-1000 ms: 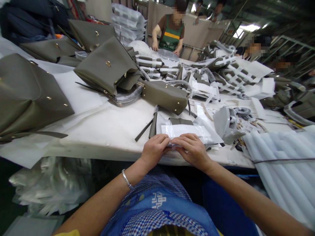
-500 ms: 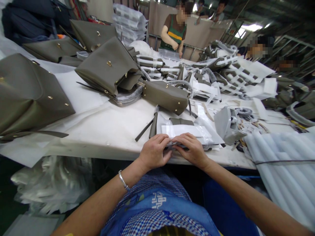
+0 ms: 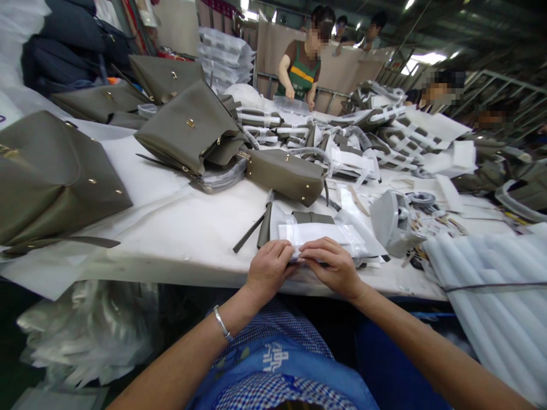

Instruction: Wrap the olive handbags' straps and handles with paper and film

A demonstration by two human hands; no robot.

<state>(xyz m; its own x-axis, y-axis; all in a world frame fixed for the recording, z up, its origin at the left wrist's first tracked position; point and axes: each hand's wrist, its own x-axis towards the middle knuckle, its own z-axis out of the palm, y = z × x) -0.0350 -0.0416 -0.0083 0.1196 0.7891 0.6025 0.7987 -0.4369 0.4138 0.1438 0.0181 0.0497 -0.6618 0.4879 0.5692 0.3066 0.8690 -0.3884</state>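
Note:
At the table's front edge lies an olive-brown leather piece wrapped in white packing sheet (image 3: 316, 232), with clear plastic over parts of it. My left hand (image 3: 270, 266) is closed on the wrapping's near left edge, thumb below and fingers on top. Beside it my right hand (image 3: 334, 266) pinches the same near edge, its fingertips almost meeting those of the left. What exactly lies between the fingertips is partly hidden. A narrow olive strap (image 3: 252, 229) sticks out to the left of the wrapped piece.
Olive handbags (image 3: 188, 128) stand at the left, and a smaller olive bag (image 3: 284, 173) lies just beyond my hands. A grey tape dispenser (image 3: 388, 219) stands to the right, near rolled white foam (image 3: 482, 267). Wrapped pieces are heaped farther back; a co-worker (image 3: 301, 71) stands behind them.
The view has tipped up slightly. Both hands stay at the near edge, their fingers shifting a little along the wrapping; the left thumb has tucked farther under. The bags have not moved.

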